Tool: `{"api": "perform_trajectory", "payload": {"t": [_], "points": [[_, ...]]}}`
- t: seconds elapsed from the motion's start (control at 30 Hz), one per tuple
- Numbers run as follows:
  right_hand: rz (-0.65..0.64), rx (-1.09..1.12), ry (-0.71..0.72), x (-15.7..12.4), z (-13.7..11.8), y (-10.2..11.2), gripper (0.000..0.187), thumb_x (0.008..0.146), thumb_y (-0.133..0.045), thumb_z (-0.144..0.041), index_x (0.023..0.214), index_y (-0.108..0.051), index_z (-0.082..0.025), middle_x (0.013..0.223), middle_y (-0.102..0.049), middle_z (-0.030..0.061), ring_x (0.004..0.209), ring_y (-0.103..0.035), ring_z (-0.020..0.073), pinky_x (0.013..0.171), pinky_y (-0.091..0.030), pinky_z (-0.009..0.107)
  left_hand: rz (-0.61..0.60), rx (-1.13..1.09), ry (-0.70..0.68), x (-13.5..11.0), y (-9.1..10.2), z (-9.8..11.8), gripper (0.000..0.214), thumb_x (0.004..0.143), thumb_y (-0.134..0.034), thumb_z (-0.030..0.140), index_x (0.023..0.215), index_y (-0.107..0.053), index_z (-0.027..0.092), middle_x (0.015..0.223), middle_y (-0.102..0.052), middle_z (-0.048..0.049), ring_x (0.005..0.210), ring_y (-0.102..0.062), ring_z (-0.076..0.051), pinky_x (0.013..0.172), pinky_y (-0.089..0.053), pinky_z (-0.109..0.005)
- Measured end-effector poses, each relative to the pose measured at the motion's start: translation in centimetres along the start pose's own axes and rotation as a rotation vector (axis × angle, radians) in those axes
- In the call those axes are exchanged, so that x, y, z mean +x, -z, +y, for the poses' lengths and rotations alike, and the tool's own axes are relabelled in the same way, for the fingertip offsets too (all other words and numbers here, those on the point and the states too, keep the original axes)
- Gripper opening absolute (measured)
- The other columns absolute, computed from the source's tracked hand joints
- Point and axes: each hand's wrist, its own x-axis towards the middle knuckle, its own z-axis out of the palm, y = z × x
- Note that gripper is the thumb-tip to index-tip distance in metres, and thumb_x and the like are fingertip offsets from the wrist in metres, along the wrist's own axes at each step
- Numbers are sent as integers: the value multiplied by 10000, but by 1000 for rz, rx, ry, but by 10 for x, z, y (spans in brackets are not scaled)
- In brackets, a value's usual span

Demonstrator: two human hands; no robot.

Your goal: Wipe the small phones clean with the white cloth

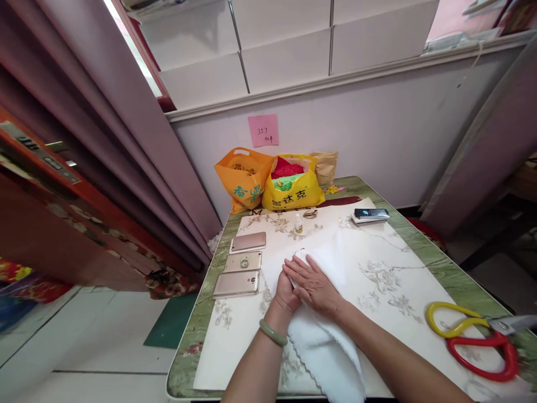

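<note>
A white fluffy cloth [325, 330] with a scalloped edge lies spread over the patterned paper in front of me, and one end hangs toward the near table edge. My right hand [315, 286] rests on the cloth with its fingers stretched out, its fingertips overlapping my left hand. Wearing a green bangle [272, 333] at the wrist, my left hand [286, 291] touches the cloth from the left side. Its fingers are mostly hidden beneath the right hand, so I cannot see what, if anything, they grip.
Three phones [237, 284] lie in a column on the left. A small bottle [298, 224] stands behind the cloth; a keypad phone [371, 214] lies back right. Large scissors [482, 338] with yellow and red handles sit right. Orange [243, 179] and yellow bags [293, 193] stand against the wall.
</note>
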Motion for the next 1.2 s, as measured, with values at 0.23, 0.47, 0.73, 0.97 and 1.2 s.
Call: {"api": "perform_trajectory", "payload": {"t": [0.23, 0.47, 0.73, 0.97, 1.2], "points": [[341, 111, -399, 3, 18, -6, 488, 999, -305, -349, 1479, -339, -270, 1559, -289, 62, 1438, -239, 258, 1138, -241, 553, -102, 60, 134, -11, -28, -9, 366, 858, -565, 398, 1100, -653, 138, 1038, -708, -129, 1093, -628, -275, 1023, -438, -417], [612, 563, -613, -3, 43, -5, 417, 963, -387, -459, 1157, -627, -179, 1108, -673, 111, 1017, -624, 230, 926, -492, 383, -27, 591, -295, -15, -38, -25, 238, 766, -724, 363, 870, -648, 163, 729, -620, 6, 696, -558, -138, 714, -414, -241], [669, 739, -667, -4, 37, 17, 411, 968, -332, -487, 909, -608, -188, 831, -648, 47, 781, -594, 188, 755, -506, 305, -136, 1242, -456, -18, -62, 0, 290, 847, -606, 383, 623, -566, 203, 555, -431, 35, 555, -345, -134, 560, -252, -266], [671, 692, -614, -2, 37, 23, 356, 970, -338, -454, 865, -569, -204, 800, -593, 26, 749, -543, 175, 750, -451, 289, -96, 1310, -608, -18, -92, 17, 249, 795, -650, 303, 567, -595, 222, 612, -540, -13, 629, -454, -174, 661, -324, -272], [793, 923, -811, -6, 44, 16, 421, 919, -378, -606, 794, -474, -216, 679, -478, -32, 634, -446, 149, 618, -412, 264, 33, 1563, -795, -5, -97, -4, 296, 921, -423, 340, 677, -528, 209, 690, -558, -11, 697, -503, -160, 690, -360, -262]]}}
